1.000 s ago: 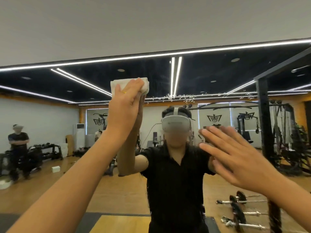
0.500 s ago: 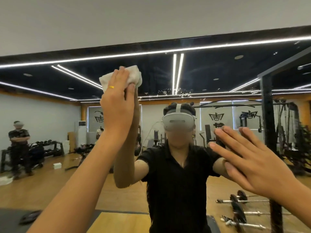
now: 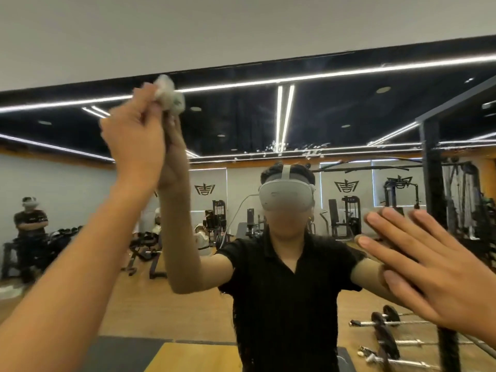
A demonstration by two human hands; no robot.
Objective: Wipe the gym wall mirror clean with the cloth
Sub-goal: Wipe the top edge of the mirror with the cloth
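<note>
Mirror scene, gym. Large frameless wall mirror fills most of the view, with its top edge running under a plain off-white wall.

Left hand is raised high, fingers curled tight around a crumpled white cloth. The cloth sits against the glass just below the mirror's top edge, left of centre, where hand and reflection meet. It is motion-blurred.

Right hand is lower right, fingers straight and spread, palm toward the glass, holding nothing. It looks laid on the mirror, but contact is not certain.

A row of small white specks runs across mid-glass; cannot tell if they are marks or reflections.

Reflected room:
- black ceiling with long white LED strip lights
- grey walls with a dark crest logo
- light wood floor with a yellow and grey floor mat at the bottom
- black steel rack upright at right, loaded barbells lying on the floor near it
- black weight machines along the back wall, dark benches at left-centre
- the wearer in a black polo shirt and white headset, centre
- second person in black shirt, arms crossed, far left
</note>
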